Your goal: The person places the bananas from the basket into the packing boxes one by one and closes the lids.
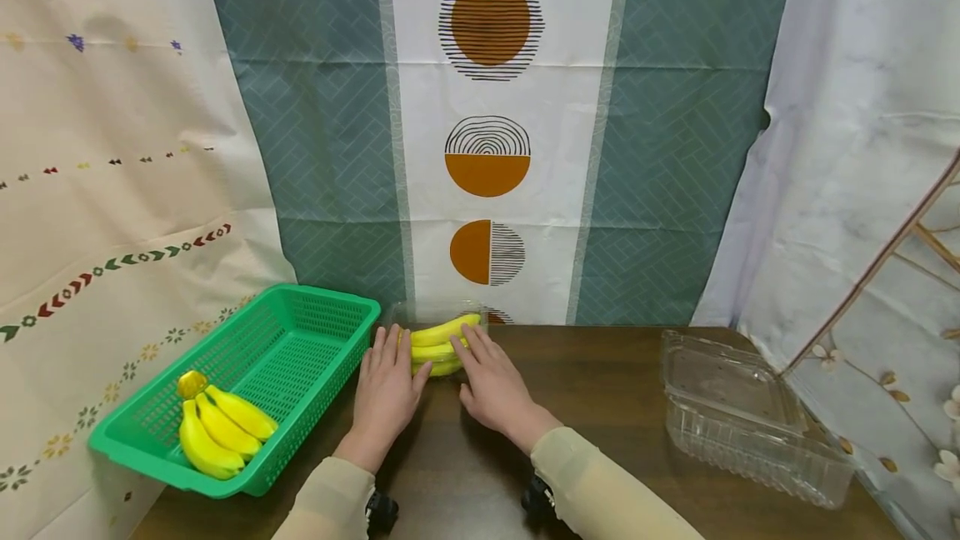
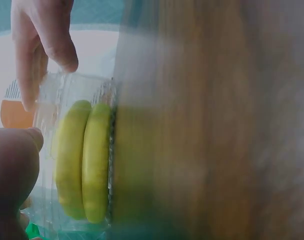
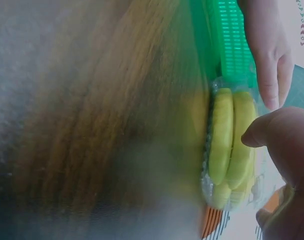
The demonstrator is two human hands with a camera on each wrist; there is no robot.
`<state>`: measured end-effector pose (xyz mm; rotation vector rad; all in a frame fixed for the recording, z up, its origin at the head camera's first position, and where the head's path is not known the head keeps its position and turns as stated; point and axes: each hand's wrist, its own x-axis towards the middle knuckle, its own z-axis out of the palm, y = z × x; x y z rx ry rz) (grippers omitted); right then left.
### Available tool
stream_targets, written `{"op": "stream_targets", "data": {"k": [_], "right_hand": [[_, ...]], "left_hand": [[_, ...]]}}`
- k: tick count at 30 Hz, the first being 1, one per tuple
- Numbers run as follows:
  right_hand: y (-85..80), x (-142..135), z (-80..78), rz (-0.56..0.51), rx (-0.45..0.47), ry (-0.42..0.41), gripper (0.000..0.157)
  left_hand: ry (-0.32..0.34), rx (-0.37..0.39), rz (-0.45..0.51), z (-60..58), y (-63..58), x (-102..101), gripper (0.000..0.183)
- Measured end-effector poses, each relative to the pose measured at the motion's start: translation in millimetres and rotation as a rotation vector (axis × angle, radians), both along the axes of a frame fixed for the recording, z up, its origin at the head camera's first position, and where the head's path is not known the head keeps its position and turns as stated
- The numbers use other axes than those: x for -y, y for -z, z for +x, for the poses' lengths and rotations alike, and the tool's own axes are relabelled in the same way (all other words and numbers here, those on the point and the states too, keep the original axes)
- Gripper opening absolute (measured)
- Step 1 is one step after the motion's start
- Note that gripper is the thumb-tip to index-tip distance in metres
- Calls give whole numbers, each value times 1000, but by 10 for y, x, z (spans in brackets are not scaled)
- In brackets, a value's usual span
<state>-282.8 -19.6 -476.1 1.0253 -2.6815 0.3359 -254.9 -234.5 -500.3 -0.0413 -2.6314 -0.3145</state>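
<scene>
A clear plastic container [image 2: 49,120] with yellow bananas [image 1: 442,344] in it stands on the table near the back cloth. My left hand [image 1: 385,394] lies at the container's left side, fingers extended forward. On the opposite side, my right hand [image 1: 495,386] touches the container's upper edge with fairly straight fingers. Both thumbs point inward at the near side. Through the near wall, in the left wrist view, two bananas show side by side, one above the other. The hands partly hide the container's ends, and I cannot tell whether its lid is closed.
A green plastic basket [image 1: 330,394] stands at the left, with a bunch of bananas [image 1: 217,427] in its near end. At the right is another clear plastic container [image 1: 750,440]. Patterned cloths [image 1: 330,107] hang behind and beside the brown wooden table [image 1: 592,407].
</scene>
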Motion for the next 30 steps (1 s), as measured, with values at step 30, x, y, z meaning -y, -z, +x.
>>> {"op": "stream_targets", "data": {"k": [30], "right_hand": [[-97, -655, 581, -90, -39, 6, 75]], "left_hand": [[106, -39, 0, 344, -194, -356, 74]]}}
